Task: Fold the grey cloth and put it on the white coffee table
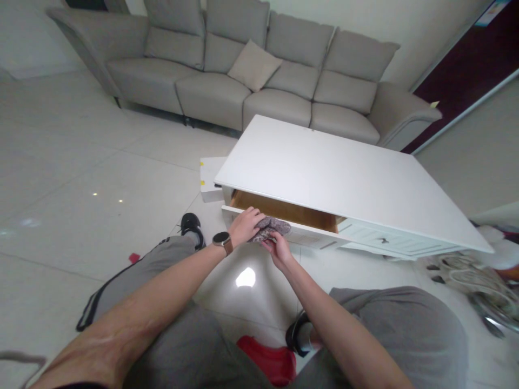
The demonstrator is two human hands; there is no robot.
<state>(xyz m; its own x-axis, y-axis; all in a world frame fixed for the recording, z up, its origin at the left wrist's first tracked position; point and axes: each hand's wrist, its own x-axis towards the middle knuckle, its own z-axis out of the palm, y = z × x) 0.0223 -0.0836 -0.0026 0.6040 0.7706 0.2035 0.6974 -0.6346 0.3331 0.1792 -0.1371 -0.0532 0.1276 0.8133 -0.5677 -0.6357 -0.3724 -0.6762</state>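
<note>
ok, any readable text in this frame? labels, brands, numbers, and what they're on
None readable.
Smartwatch on the left wrist: dark face, no digits visible.
Poster strip at the top right: colours only, too blurred to read.
Yellow stickers on the white panel beside the coffee table: no print visible.
Grey cloth, held by the left hand and the right hand at the open drawer: pattern only, no tag visible.

No text, label, brand or number can be read anywhere; the wristwatch (221,238) face is dark and blank.
</note>
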